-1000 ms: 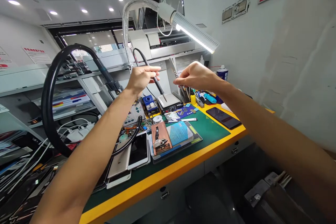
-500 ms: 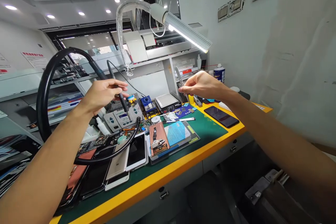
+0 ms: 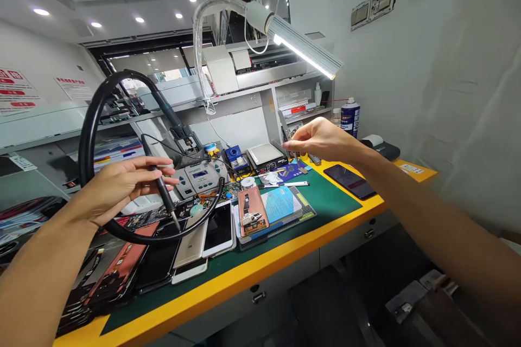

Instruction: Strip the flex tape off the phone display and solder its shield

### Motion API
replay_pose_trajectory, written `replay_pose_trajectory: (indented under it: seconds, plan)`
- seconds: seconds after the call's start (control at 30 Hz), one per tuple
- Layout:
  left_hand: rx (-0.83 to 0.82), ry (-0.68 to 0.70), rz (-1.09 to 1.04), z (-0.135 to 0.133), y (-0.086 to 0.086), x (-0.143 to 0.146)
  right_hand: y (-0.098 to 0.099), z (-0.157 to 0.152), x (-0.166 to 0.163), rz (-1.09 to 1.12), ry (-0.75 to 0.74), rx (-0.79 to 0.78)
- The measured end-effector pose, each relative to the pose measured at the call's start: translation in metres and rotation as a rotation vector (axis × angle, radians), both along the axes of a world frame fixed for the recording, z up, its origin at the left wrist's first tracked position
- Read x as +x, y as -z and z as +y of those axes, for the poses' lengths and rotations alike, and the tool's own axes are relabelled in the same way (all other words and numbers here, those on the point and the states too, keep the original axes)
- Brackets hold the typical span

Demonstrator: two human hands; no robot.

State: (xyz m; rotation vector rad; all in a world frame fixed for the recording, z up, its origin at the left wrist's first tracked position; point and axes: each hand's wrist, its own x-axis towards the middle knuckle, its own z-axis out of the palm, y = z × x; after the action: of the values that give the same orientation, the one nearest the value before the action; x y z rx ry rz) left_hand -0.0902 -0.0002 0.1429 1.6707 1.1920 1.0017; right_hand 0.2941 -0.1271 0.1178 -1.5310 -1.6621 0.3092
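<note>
A soldering iron [image 3: 164,192] with a black grip and thin cord is held in my left hand [image 3: 118,187], fingers closed around it. Its metal tip points down over the phones, in front of the thick black hose [image 3: 91,130]. My right hand [image 3: 319,138] pinches slim metal tweezers [image 3: 284,123] above the back of the green mat [image 3: 331,200]. Below and between the hands, a copper-coloured phone back [image 3: 252,209] lies on a blue-and-white box [image 3: 280,205]. Beside it sit a white-framed phone [image 3: 218,230] and a gold phone [image 3: 191,244].
A grey soldering station [image 3: 199,176] stands at the back, near a blue device [image 3: 236,158]. The lamp [image 3: 303,46] hangs overhead. A dark phone [image 3: 350,181] lies at right, with a spray can [image 3: 350,116] behind. Stacked phone parts [image 3: 118,268] crowd the left edge.
My left hand has swung left and down with the soldering iron, away from the station. The hose's handle now rests by the station in plain view. My right hand keeps the tweezers in nearly the same place.
</note>
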Motion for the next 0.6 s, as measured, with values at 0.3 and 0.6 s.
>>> replay_pose_trajectory:
  seconds: [0.3,0.6]
  plan:
    - [0.029,-0.106,-0.293,-0.034,-0.018,-0.025,0.002,0.000,-0.004,-0.016,0.000,-0.028]
    - [-0.047,-0.176,-0.412,-0.055,-0.033,-0.008,0.025,0.038,-0.016,-0.228,-0.004,-0.266]
